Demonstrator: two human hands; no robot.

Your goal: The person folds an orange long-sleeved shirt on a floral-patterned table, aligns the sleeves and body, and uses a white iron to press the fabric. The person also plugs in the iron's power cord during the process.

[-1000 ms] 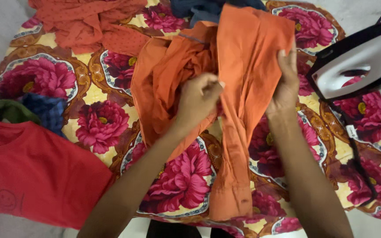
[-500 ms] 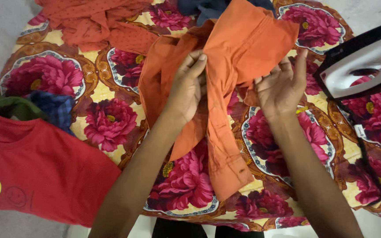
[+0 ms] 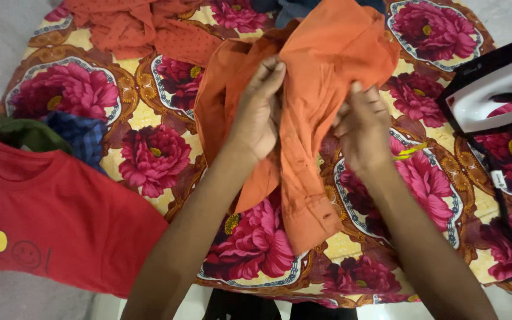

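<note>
Near edge: the cuffed sleeve of the orange shirt hangs over the floral cloth covering the surface. My left hand pinches a fold at centre, fingers closed on the fabric. My right hand, open-palmed half a second ago, has now closed on the shirt's right edge, so both hands grip it. Red T-shirt lies near left; iron stands far right.
</note>
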